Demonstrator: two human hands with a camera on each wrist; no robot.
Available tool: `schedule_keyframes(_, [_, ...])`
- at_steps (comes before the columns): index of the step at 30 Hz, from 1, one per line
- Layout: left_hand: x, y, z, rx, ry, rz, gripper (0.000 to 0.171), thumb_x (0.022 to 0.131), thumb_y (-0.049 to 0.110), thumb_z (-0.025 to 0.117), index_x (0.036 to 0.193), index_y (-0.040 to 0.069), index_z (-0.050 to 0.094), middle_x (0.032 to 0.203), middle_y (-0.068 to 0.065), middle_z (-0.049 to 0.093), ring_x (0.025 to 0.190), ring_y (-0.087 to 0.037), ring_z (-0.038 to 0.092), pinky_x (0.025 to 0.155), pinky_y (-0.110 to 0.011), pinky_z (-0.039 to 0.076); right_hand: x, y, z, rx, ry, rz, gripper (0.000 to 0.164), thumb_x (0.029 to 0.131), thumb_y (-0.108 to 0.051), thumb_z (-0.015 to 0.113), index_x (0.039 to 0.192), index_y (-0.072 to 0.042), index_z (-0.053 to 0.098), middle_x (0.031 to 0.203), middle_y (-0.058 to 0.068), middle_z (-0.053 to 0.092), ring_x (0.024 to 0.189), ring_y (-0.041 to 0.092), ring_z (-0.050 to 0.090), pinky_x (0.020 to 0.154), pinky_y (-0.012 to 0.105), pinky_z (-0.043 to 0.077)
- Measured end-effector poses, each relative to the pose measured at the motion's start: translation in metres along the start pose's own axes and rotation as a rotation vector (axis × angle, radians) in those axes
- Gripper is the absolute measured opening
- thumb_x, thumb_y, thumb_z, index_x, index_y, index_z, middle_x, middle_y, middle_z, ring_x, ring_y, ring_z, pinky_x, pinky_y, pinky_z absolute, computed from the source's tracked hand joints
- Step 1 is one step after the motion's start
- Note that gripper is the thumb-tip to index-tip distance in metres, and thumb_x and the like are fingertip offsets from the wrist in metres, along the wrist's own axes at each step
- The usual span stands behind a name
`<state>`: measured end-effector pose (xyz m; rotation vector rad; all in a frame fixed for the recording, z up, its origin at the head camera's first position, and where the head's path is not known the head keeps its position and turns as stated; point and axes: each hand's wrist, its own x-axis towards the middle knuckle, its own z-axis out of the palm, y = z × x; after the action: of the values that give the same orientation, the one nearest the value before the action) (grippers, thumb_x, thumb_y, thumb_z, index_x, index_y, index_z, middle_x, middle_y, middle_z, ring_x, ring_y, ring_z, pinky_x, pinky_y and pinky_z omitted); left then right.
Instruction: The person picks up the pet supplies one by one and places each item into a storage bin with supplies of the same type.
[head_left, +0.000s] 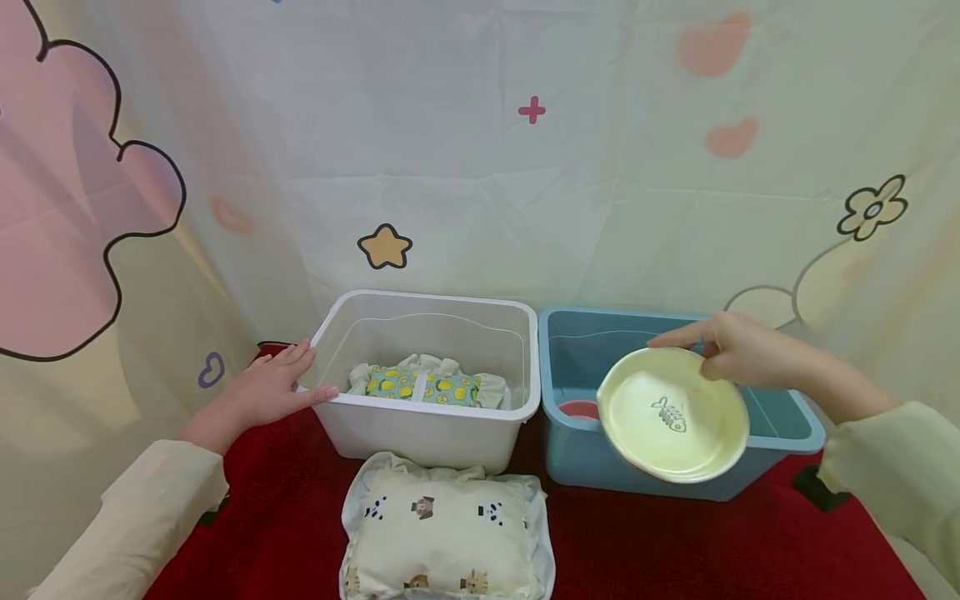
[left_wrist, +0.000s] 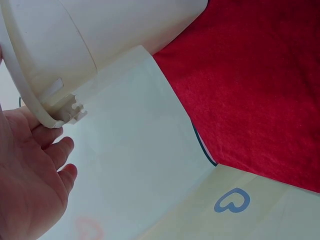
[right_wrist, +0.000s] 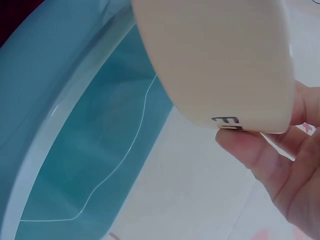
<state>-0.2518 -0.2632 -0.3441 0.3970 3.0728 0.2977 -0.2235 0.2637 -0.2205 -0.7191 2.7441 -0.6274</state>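
My right hand (head_left: 738, 350) pinches the upper rim of a pale yellow pet bowl (head_left: 637, 417) with a fishbone drawing inside. The bowl is tilted so its inside faces me, in front of the blue bin (head_left: 765, 454). Seen from the right wrist, the bowl's smooth outer wall (right_wrist: 215, 55) has dark lettering near my thumb. With fingers extended, my left hand (head_left: 258, 392) rests on the left rim of a white bin (head_left: 420, 429). The left wrist view shows its fingers (left_wrist: 62, 150) beside that rim's corner. Inside the white bin lies a lemon-print ruffled cushion (head_left: 457, 389).
A cream ruffled cushion (head_left: 442, 533) with animal prints lies before the white bin on the red cloth (head_left: 622, 542). Part of a pink object (head_left: 579, 409) shows in the blue bin. Behind the bins hangs a printed curtain (head_left: 465, 208).
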Motion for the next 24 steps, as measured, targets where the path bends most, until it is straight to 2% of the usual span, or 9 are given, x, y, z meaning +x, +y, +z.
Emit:
schedule_keyframes(5, [-0.001, 0.001, -0.001, -0.007, -0.002, -0.001, 0.091, 0.079, 0.065, 0.041, 0.137, -0.003, 0.023, 0.143, -0.026, 0.017, 0.131, -0.042, 0.016, 0.103, -0.062, 0.011, 0.003, 0.001, -0.002, 0.012, 0.0, 0.012, 0.056, 0.07, 0.013, 0.046, 0.121, -0.009, 0.055, 0.113, 0.017, 0.059, 0.045, 0.006, 0.035, 0.043, 0.02, 0.035])
schedule_keyframes(6, [-0.001, 0.001, -0.001, -0.01, -0.002, -0.001, 0.091, 0.079, 0.065, 0.041, 0.137, -0.003, 0.023, 0.143, -0.026, 0.017, 0.131, -0.042, 0.016, 0.103, -0.061, 0.01, 0.005, 0.001, -0.003, 0.009, -0.001, 0.014, 0.056, 0.07, 0.014, 0.046, 0.121, -0.009, 0.055, 0.105, 0.016, 0.062, 0.044, 0.006, 0.034, 0.043, 0.02, 0.035])
schedule_keyframes(12, [-0.001, 0.001, -0.002, -0.008, -0.002, 0.004, 0.09, 0.08, 0.065, 0.041, 0.137, -0.003, 0.023, 0.143, -0.026, 0.017, 0.131, -0.042, 0.016, 0.103, -0.061, 0.011, 0.009, 0.001, -0.006, -0.015, 0.008, 0.034, 0.057, 0.069, 0.014, 0.045, 0.12, -0.009, 0.056, 0.093, 0.011, 0.064, 0.044, 0.007, 0.036, 0.042, 0.02, 0.036])
schedule_keyframes(16, [-0.001, 0.001, -0.002, -0.003, 0.0, 0.005, 0.09, 0.08, 0.065, 0.041, 0.137, -0.003, 0.023, 0.143, -0.026, 0.018, 0.131, -0.042, 0.016, 0.103, -0.061, 0.011, 0.01, 0.001, -0.008, -0.021, 0.018, 0.052, 0.057, 0.069, 0.013, 0.044, 0.12, -0.009, 0.056, 0.093, 0.01, 0.064, 0.043, 0.007, 0.034, 0.041, 0.02, 0.034])
schedule_keyframes(20, [-0.001, 0.002, -0.002, 0.003, 0.002, 0.008, 0.09, 0.08, 0.065, 0.041, 0.137, -0.003, 0.023, 0.143, -0.026, 0.018, 0.131, -0.043, 0.017, 0.103, -0.061, 0.011, 0.012, 0.003, -0.011, -0.014, 0.017, 0.056, 0.057, 0.07, 0.013, 0.045, 0.121, -0.009, 0.056, 0.106, 0.016, 0.061, 0.041, 0.007, 0.032, 0.04, 0.02, 0.033])
schedule_keyframes(24, [0.0, 0.001, -0.001, 0.005, 0.0, 0.01, 0.09, 0.08, 0.065, 0.04, 0.137, -0.003, 0.023, 0.143, -0.026, 0.018, 0.131, -0.043, 0.016, 0.103, -0.061, 0.01, 0.014, 0.005, -0.013, -0.017, 0.011, 0.078, 0.055, 0.072, 0.012, 0.045, 0.122, -0.009, 0.055, 0.113, 0.02, 0.057, 0.043, 0.01, 0.037, 0.041, 0.022, 0.035])
